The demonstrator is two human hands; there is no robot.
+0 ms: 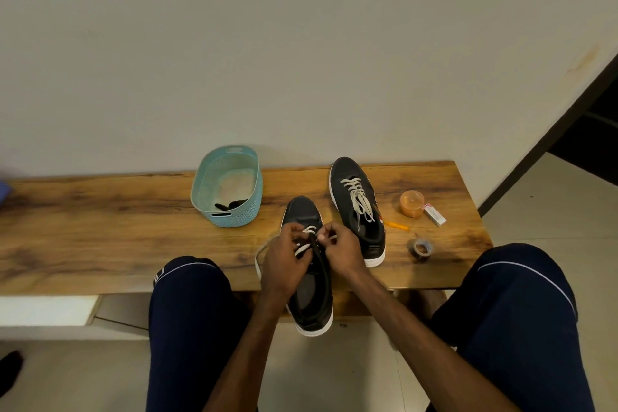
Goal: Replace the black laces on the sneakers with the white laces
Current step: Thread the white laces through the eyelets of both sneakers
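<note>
Looking down, my left hand (pixel 284 261) and right hand (pixel 341 251) both pinch the white lace (pixel 310 229) over the near sneaker (pixel 302 211), whose heel overhangs the bench's (pixel 117 227) near edge. The far sneaker (pixel 356 207), to its right, is laced white. A black lace (pixel 230 204) lies in the basket (pixel 227 160) on the left.

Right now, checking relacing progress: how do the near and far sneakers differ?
The far sneaker is fully laced in white; the near sneaker shows only a few crossings of white lace. The far sneaker lies untouched on the bench; the near sneaker's heel overhangs its edge, left hand and right hand pinching the lace. Both are black with white soles.
</note>
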